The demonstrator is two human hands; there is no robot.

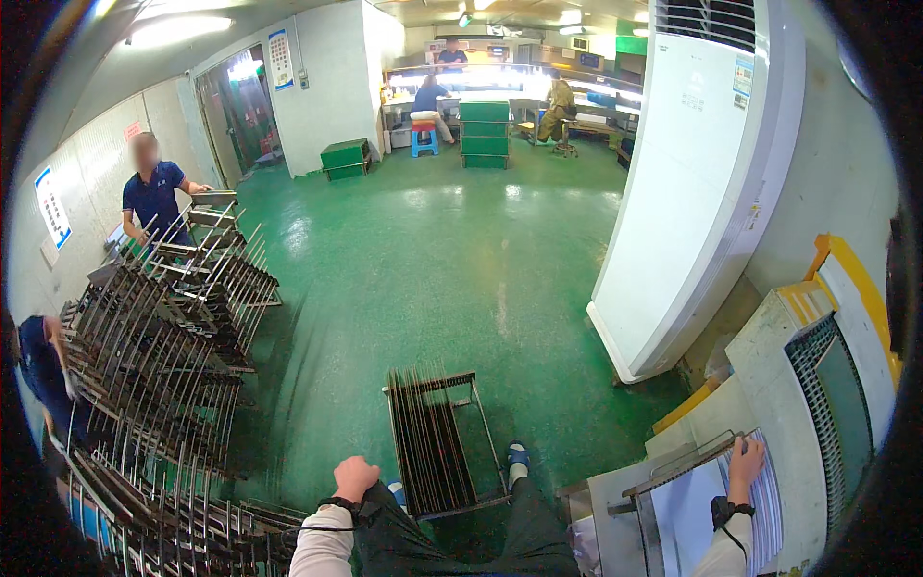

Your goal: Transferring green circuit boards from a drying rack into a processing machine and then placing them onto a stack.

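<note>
My left hand (357,479) is curled into a fist above my left thigh, with nothing visible in it. On the right, my right hand (745,461) has its fingers bent over the top edge of a row of thin white panels (764,500), beside the end of a metal frame (663,474). Whether the fingers grip a panel or the frame's bar is hidden. Between my feet stands a metal rack (488,421) on the floor, its left part filled with thin dark upright sheets (428,442).
Many metal racks (163,356) are stacked on the left, with one person (154,197) behind them and another (43,370) beside them. A tall white air conditioner (673,192) and a machine with a grated side (817,404) stand right. People sit at a lit bench (413,99) far back, near green crates (484,135).
</note>
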